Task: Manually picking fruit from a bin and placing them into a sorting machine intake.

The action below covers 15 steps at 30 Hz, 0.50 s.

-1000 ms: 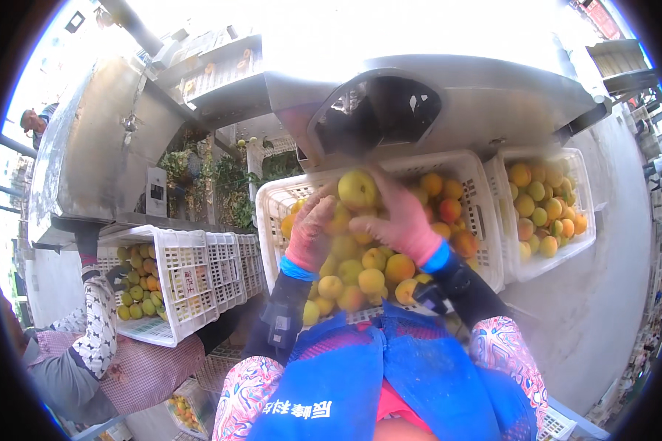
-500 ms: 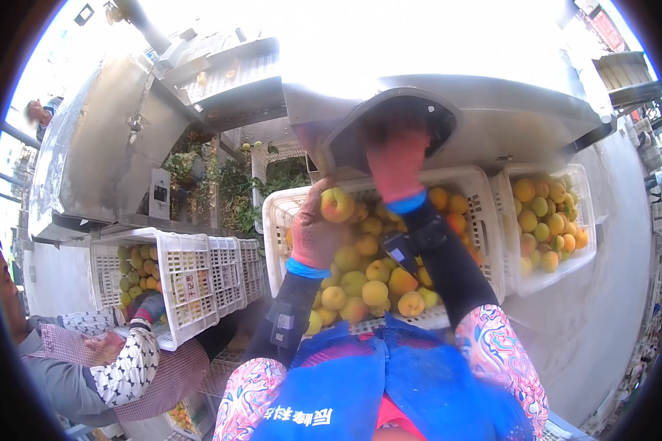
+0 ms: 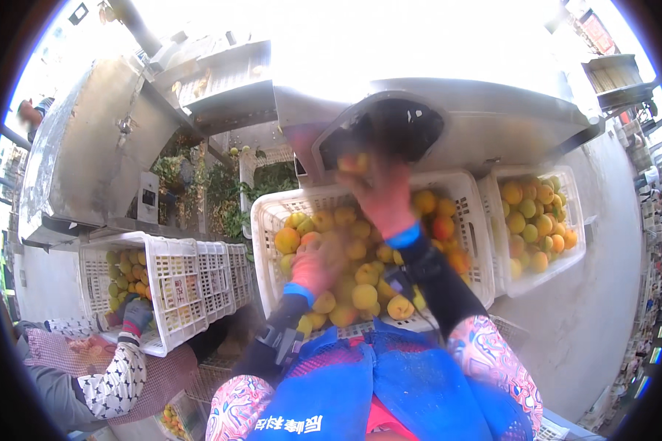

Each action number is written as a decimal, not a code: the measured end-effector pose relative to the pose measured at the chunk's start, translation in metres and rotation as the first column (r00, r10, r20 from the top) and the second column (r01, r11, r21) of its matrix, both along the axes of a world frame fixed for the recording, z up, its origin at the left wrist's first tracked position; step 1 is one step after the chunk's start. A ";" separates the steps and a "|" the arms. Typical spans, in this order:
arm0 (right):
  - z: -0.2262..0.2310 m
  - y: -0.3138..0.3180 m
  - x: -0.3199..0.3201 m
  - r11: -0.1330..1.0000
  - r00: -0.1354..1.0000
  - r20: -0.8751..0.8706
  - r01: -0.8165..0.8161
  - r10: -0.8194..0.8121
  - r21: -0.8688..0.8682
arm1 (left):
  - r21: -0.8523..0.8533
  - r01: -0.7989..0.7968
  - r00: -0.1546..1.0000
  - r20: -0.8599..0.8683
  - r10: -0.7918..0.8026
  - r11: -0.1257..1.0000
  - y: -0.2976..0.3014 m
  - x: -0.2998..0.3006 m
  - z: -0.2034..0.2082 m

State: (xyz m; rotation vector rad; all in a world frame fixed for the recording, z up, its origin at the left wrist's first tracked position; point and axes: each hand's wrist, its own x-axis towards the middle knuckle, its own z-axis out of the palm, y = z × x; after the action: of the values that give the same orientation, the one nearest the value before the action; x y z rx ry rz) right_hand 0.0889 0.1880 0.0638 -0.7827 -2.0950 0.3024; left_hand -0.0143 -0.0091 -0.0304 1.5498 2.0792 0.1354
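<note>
Fruit (image 3: 364, 297) in crate (image 3: 479, 235), apparently below chute (image 3: 424, 126).

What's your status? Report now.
Left grip at peaches in white crate. Right grip blurred, lone peach at it, hold unclear. Dark chute opening just beyond.

The middle crate (image 3: 480, 246) is showing smooth, faintly glossy plastic along its right edge, and the fruit (image 3: 365, 296) towards its near edge are wearing matt, soft-looking skins. Beyond the crate's far edge the machine housing (image 3: 515, 121) is presenting bare metal with a dull, smooth sheen, while the side panel (image 3: 88, 140) past the far left corner is looking like scuffed, stained metal. The left glove (image 3: 312, 268) and right glove (image 3: 388, 206) are showing matt, blurred cloth, and the apron (image 3: 324, 382) by the near edge is looking like dull cloth.
</note>
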 end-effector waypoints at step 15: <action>-0.151 -0.102 0.028 0.772 0.453 0.711 0.073 0.538 -0.631 | -0.301 0.401 0.886 -0.114 -0.450 0.865 -0.016 -0.011 -0.042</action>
State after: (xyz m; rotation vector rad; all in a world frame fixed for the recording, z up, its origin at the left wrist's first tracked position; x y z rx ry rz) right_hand 0.1168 0.0862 -0.0870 -1.1452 -3.2092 0.9247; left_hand -0.0254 -0.0254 -0.0720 1.8557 1.7322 -0.4513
